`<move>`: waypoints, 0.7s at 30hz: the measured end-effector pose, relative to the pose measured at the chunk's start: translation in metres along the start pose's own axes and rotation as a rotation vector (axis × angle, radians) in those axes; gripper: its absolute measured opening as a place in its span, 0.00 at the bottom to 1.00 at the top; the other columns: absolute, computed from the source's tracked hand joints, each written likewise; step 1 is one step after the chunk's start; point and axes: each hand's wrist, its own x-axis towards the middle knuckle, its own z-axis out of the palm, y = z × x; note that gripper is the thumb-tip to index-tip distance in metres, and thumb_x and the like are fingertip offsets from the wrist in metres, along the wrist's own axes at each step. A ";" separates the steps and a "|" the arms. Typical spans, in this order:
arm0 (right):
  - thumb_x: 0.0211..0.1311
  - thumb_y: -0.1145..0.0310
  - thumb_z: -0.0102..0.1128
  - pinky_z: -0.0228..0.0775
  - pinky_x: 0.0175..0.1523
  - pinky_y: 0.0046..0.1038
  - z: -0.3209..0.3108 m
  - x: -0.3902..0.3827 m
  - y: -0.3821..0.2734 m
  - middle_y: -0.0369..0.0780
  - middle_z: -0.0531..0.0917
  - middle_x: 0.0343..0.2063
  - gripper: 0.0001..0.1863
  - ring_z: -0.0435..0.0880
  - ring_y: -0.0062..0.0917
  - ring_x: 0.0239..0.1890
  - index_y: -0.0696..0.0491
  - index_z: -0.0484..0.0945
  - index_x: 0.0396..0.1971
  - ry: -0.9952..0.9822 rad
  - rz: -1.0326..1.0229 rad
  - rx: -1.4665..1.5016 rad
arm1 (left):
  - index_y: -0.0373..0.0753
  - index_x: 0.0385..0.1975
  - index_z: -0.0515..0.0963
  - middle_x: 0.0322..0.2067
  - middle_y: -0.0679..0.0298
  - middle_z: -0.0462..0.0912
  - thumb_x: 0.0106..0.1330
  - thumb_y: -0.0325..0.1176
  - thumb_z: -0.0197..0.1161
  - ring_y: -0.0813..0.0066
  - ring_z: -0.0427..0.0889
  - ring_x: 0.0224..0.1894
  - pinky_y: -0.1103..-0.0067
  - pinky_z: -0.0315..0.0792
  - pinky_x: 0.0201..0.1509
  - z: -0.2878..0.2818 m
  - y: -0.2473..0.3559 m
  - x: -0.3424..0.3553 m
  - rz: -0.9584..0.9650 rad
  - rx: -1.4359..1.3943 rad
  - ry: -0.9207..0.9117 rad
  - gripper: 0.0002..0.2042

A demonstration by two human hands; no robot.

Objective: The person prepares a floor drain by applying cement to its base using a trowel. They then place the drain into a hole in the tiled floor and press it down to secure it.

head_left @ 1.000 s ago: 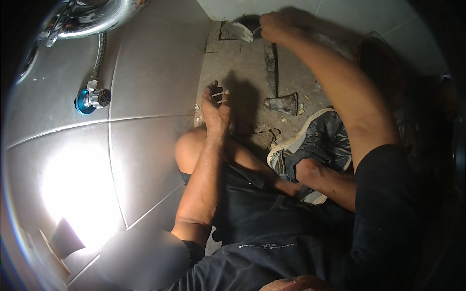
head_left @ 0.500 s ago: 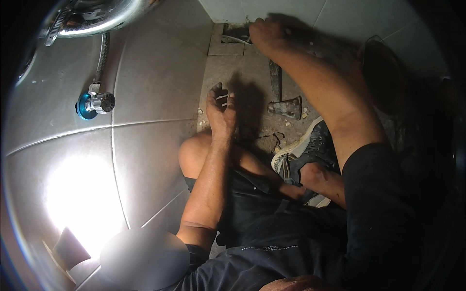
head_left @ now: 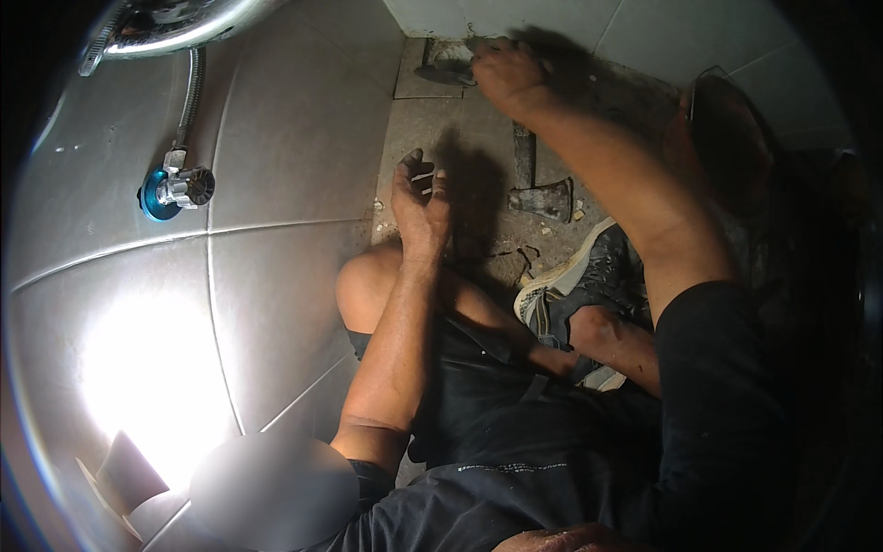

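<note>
My right hand (head_left: pixel 510 74) grips a small trowel, its handle hidden in my fingers and its dull blade (head_left: pixel 441 74) down at a square recess (head_left: pixel 456 51) in the floor, beside the wall's base. My left hand (head_left: pixel 418 198) holds nothing, palm partly up, fingers loosely bent and apart, above the dusty floor (head_left: pixel 414 124) near the left wall. Between my hands, an axe-like tool (head_left: pixel 543 200) with a dark, worn head and long handle lies on the floor, partly hidden by my right forearm, among small pale chips.
Tiled walls (head_left: pixel 110 239) close in at the left and far side. A valve (head_left: pixel 184 189) with blue flange and braided hose hangs below chrome pipework (head_left: pixel 184 28). A dark bucket-like container (head_left: pixel 727 138) stands at the right. My crossed legs and shoes (head_left: pixel 589 281) fill the floor before me.
My right hand has moved slightly down and left with the trowel, whose blade is lower and turned over the recess. My left hand has shifted a little rightward in the picture.
</note>
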 end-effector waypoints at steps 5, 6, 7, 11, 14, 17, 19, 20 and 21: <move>0.60 0.68 0.66 0.79 0.50 0.37 -0.024 0.002 0.015 0.41 0.87 0.44 0.08 0.85 0.36 0.50 0.54 0.89 0.35 0.151 -0.173 -0.034 | 0.29 0.65 0.68 0.53 0.51 0.78 0.71 0.25 0.61 0.65 0.80 0.53 0.72 0.75 0.58 0.000 0.008 -0.001 -0.030 -0.015 -0.002 0.23; 0.60 0.69 0.65 0.79 0.54 0.40 -0.028 0.008 0.019 0.42 0.87 0.46 0.09 0.85 0.37 0.52 0.54 0.89 0.38 0.045 -0.137 -0.010 | 0.28 0.65 0.68 0.52 0.52 0.78 0.70 0.26 0.62 0.67 0.81 0.50 0.74 0.76 0.54 -0.001 0.003 0.000 0.002 -0.001 -0.002 0.24; 0.60 0.71 0.64 0.78 0.57 0.42 -0.031 0.017 0.026 0.43 0.87 0.47 0.10 0.85 0.38 0.53 0.53 0.88 0.41 -0.062 -0.101 0.013 | 0.28 0.65 0.67 0.51 0.53 0.78 0.70 0.26 0.62 0.69 0.82 0.47 0.76 0.77 0.50 -0.001 -0.006 0.002 0.034 0.013 -0.003 0.25; 0.59 0.70 0.67 0.79 0.58 0.42 -0.025 0.014 0.045 0.46 0.88 0.46 0.14 0.87 0.40 0.52 0.53 0.88 0.45 -0.174 0.065 0.314 | 0.27 0.65 0.66 0.51 0.54 0.78 0.70 0.27 0.63 0.71 0.84 0.45 0.79 0.78 0.45 -0.001 -0.007 0.002 0.054 0.024 -0.007 0.25; 0.59 0.69 0.68 0.81 0.52 0.41 -0.021 0.016 0.047 0.46 0.88 0.45 0.12 0.88 0.40 0.46 0.53 0.88 0.43 -0.344 0.177 0.403 | 0.27 0.65 0.66 0.51 0.54 0.78 0.70 0.26 0.63 0.70 0.84 0.45 0.78 0.78 0.45 0.000 -0.002 0.002 0.038 0.024 -0.035 0.25; 0.60 0.69 0.67 0.82 0.45 0.40 -0.015 0.024 0.039 0.44 0.86 0.34 0.07 0.87 0.38 0.34 0.55 0.86 0.35 -0.488 0.481 0.792 | 0.27 0.65 0.66 0.52 0.53 0.78 0.70 0.26 0.62 0.70 0.85 0.46 0.77 0.79 0.45 -0.001 -0.004 0.002 0.025 0.033 -0.023 0.25; 0.61 0.69 0.67 0.82 0.41 0.41 -0.004 0.025 0.033 0.42 0.83 0.27 0.06 0.83 0.35 0.28 0.56 0.84 0.31 -0.511 0.643 1.085 | 0.27 0.65 0.66 0.51 0.53 0.78 0.70 0.26 0.62 0.69 0.85 0.46 0.77 0.79 0.45 0.001 -0.006 0.003 0.019 0.029 -0.021 0.25; 0.61 0.70 0.66 0.82 0.40 0.41 0.000 0.024 0.028 0.41 0.81 0.25 0.06 0.80 0.33 0.26 0.57 0.82 0.29 -0.490 0.671 1.205 | 0.27 0.65 0.66 0.51 0.53 0.78 0.70 0.27 0.62 0.69 0.85 0.47 0.76 0.79 0.45 0.001 -0.005 0.002 0.016 0.029 -0.013 0.25; 0.62 0.70 0.66 0.82 0.38 0.41 0.003 0.024 0.022 0.40 0.78 0.22 0.07 0.78 0.31 0.24 0.57 0.80 0.28 -0.467 0.697 1.326 | 0.27 0.65 0.66 0.51 0.53 0.78 0.70 0.27 0.62 0.69 0.85 0.47 0.76 0.80 0.46 0.000 -0.003 0.002 0.004 0.044 -0.011 0.25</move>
